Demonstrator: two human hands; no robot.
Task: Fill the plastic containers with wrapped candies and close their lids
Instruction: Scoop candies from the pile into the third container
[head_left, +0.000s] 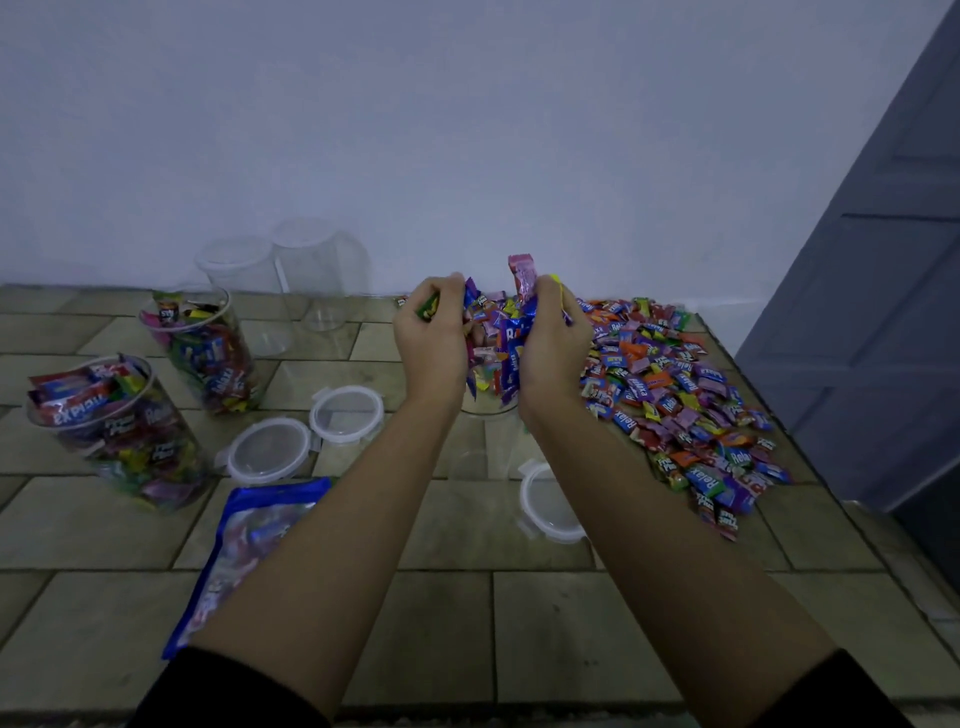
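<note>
We are filling an open clear container (485, 441), which is standing upright on the tiled surface (519, 613) with its mouth facing up, directly beneath our wrists and between our forearms. Its long axis is running vertically, so the drop looks to be straight down, and neither hand is clearly nearer. Just above the rim we are cupping a handful of candies (506, 338), with the left hand (431, 343) and right hand (553, 348) curled around it from either side, wrappers poking out above and below. Its lid (543, 501) is lying just to the right, partly under our right forearm. Beyond that the loose candy pile (685, 395) is spreading to the right. To the left two filled containers (119, 431) are waiting uncapped beside two more lids (270, 451).
</note>
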